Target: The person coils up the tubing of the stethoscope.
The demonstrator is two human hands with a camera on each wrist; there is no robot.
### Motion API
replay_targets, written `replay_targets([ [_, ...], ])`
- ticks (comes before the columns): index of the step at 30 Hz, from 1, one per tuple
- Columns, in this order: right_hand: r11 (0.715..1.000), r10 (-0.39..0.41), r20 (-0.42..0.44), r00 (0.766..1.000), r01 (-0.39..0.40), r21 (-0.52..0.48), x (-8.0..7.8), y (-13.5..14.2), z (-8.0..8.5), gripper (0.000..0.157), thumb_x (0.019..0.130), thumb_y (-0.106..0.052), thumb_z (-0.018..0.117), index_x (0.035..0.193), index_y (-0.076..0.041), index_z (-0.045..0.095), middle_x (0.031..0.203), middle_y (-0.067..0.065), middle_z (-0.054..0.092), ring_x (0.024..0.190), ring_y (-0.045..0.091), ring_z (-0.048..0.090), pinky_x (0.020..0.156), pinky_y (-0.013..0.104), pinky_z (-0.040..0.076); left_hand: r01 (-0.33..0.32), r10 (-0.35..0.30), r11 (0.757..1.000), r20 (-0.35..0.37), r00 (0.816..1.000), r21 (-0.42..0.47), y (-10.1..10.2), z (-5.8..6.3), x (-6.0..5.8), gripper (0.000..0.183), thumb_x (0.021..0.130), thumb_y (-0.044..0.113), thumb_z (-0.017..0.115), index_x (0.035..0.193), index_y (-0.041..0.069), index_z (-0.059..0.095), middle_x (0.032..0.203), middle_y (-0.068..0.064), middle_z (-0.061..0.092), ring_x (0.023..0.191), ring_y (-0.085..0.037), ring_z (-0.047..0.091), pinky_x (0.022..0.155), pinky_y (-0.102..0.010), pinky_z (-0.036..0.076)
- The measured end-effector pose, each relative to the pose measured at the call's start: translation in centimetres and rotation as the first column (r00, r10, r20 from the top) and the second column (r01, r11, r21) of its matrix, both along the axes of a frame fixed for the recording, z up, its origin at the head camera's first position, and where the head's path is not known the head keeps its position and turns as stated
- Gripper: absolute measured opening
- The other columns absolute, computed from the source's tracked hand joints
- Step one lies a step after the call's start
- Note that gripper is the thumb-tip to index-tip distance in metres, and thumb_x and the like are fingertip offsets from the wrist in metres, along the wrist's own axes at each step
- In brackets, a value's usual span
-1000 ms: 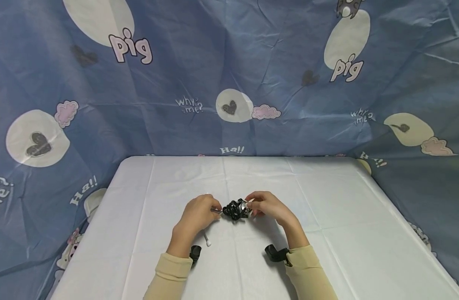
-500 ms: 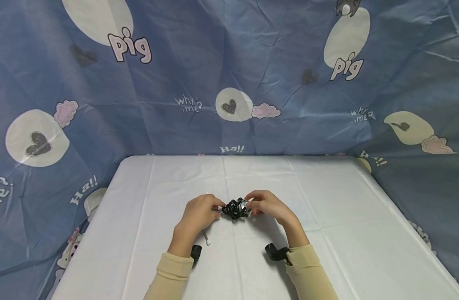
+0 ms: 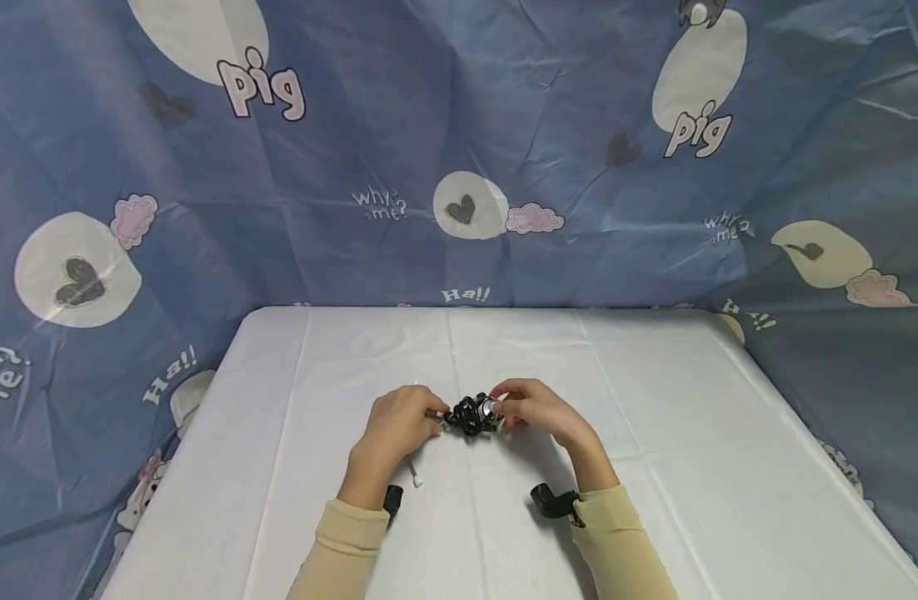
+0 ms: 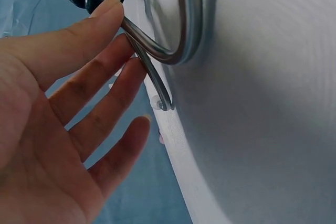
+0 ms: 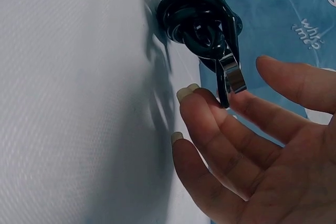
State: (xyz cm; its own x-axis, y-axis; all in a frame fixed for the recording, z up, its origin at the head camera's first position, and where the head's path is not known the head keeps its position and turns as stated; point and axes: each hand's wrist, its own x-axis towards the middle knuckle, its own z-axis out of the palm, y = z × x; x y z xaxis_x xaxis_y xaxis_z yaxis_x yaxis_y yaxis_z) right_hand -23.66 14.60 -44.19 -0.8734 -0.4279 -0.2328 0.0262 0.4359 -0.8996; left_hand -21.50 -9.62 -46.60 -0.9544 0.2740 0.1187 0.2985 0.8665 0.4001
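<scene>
A stethoscope with its black tubing (image 3: 469, 417) wound into a knotted bundle lies between both hands, low at the middle of the white table. My left hand (image 3: 402, 423) pinches its metal ear tubes (image 4: 191, 19) between thumb and fingertips beside the bundle. One pale ear tip (image 3: 417, 482) shows below that hand. At the bundle's other end is the silver chest piece (image 5: 231, 72). My right hand (image 3: 537, 412) is around this end with loosely bent fingers. In the right wrist view, fingertips (image 5: 190, 94) lie right by the chest piece, while the thumb (image 5: 294, 80) stands apart from it.
A white cloth (image 3: 729, 467) with fold creases covers the table. Behind and at both sides hangs a blue printed curtain (image 3: 339, 150). Black wrist cameras (image 3: 553, 502) sit just above the table at each wrist.
The left fingertips have shifted slightly right along the ear tubes, nearer the black bundle. The right hand and the stethoscope stay nearly in place.
</scene>
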Motion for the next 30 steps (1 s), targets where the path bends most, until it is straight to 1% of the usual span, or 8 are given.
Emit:
replay_targets([
  [2, 1.000, -0.017, 0.006, 1.000, 0.017, 0.012, -0.4, 0.2, -0.7, 0.041, 0.094, -0.013, 0.061, 0.129, 0.008, 0.057, 0.076, 0.016, 0.066, 0.083, 0.046, 0.065, 0.082, 0.050, 0.055, 0.007, -0.007, 1.000, 0.006, 1.000, 0.002, 0.0, 0.0, 0.0, 0.030, 0.075, 0.018, 0.085, 0.103, 0.026, 0.079, 0.101, 0.003, 0.075, 0.093, -0.020, 0.070, 0.074, -0.039, 0.054],
  [4, 0.999, -0.035, -0.004, 0.999, 0.035, 0.024, -0.8, 0.5, -1.6, 0.040, 0.093, -0.016, 0.063, 0.128, 0.005, 0.059, 0.078, 0.017, 0.067, 0.079, 0.037, 0.067, 0.080, 0.045, 0.056, 0.015, -0.015, 1.000, 0.012, 1.000, 0.004, 0.0, 0.0, -0.1, 0.030, 0.075, 0.018, 0.085, 0.104, 0.026, 0.078, 0.099, 0.003, 0.074, 0.091, -0.019, 0.069, 0.075, -0.039, 0.053],
  [6, 0.998, -0.049, -0.012, 0.999, 0.049, 0.034, -0.8, 0.5, -1.5, 0.040, 0.093, -0.017, 0.063, 0.126, 0.004, 0.061, 0.080, 0.019, 0.067, 0.078, 0.031, 0.067, 0.079, 0.041, 0.056, 0.023, -0.024, 1.000, 0.020, 1.000, 0.012, -0.1, 0.0, -0.1, 0.031, 0.075, 0.018, 0.085, 0.105, 0.025, 0.078, 0.097, 0.003, 0.074, 0.090, -0.018, 0.068, 0.077, -0.039, 0.053],
  [11, 0.997, -0.073, -0.017, 0.997, 0.073, 0.034, -0.9, 0.9, -1.5, 0.039, 0.092, -0.016, 0.063, 0.126, 0.004, 0.061, 0.082, 0.019, 0.068, 0.080, 0.032, 0.068, 0.077, 0.040, 0.054, 0.025, -0.027, 0.999, 0.053, 0.998, 0.034, -0.2, 0.2, 0.0, 0.033, 0.077, 0.018, 0.084, 0.108, 0.024, 0.077, 0.100, 0.002, 0.073, 0.094, -0.020, 0.068, 0.082, -0.040, 0.054],
  [18, 0.995, -0.095, -0.031, 0.995, 0.096, 0.036, -1.0, 1.3, -1.6, 0.037, 0.094, -0.017, 0.062, 0.124, 0.004, 0.062, 0.083, 0.014, 0.067, 0.080, 0.028, 0.065, 0.074, 0.037, 0.052, 0.021, -0.026, 0.997, 0.062, 0.998, 0.073, -0.3, 0.4, 0.0, 0.033, 0.077, 0.020, 0.084, 0.109, 0.023, 0.076, 0.117, -0.001, 0.072, 0.116, -0.027, 0.064, 0.093, -0.047, 0.052],
  [21, 0.993, -0.107, -0.028, 0.994, 0.108, 0.043, -0.9, 1.3, -1.5, 0.037, 0.095, -0.018, 0.062, 0.124, 0.003, 0.062, 0.088, 0.015, 0.069, 0.082, 0.028, 0.065, 0.075, 0.037, 0.052, 0.040, -0.043, 0.995, 0.029, 0.999, 0.089, -0.4, 0.4, -0.1, 0.031, 0.077, 0.019, 0.084, 0.107, 0.021, 0.077, 0.113, 0.000, 0.073, 0.112, -0.027, 0.065, 0.092, -0.046, 0.052],
  [25, 0.989, -0.129, -0.033, 0.991, 0.131, 0.062, -0.8, 1.5, -1.2, 0.037, 0.095, -0.019, 0.061, 0.125, 0.003, 0.062, 0.095, 0.018, 0.070, 0.084, 0.029, 0.066, 0.077, 0.039, 0.053, 0.061, -0.060, 0.991, -0.014, 0.998, 0.116, -0.5, 0.4, -0.3, 0.027, 0.080, 0.020, 0.082, 0.106, 0.020, 0.077, 0.108, 0.003, 0.072, 0.107, -0.022, 0.065, 0.092, -0.043, 0.052],
  [30, 0.983, -0.165, -0.068, 0.984, 0.170, 0.073, -0.9, 1.7, -1.0, 0.036, 0.096, -0.019, 0.061, 0.124, 0.002, 0.063, 0.093, 0.021, 0.068, 0.085, 0.032, 0.067, 0.079, 0.042, 0.054, 0.049, -0.047, 0.988, -0.011, 0.999, 0.147, -0.7, 0.5, -0.4, 0.023, 0.086, 0.026, 0.077, 0.109, 0.022, 0.076, 0.113, 0.005, 0.070, 0.113, -0.020, 0.062, 0.099, -0.042, 0.048],
])
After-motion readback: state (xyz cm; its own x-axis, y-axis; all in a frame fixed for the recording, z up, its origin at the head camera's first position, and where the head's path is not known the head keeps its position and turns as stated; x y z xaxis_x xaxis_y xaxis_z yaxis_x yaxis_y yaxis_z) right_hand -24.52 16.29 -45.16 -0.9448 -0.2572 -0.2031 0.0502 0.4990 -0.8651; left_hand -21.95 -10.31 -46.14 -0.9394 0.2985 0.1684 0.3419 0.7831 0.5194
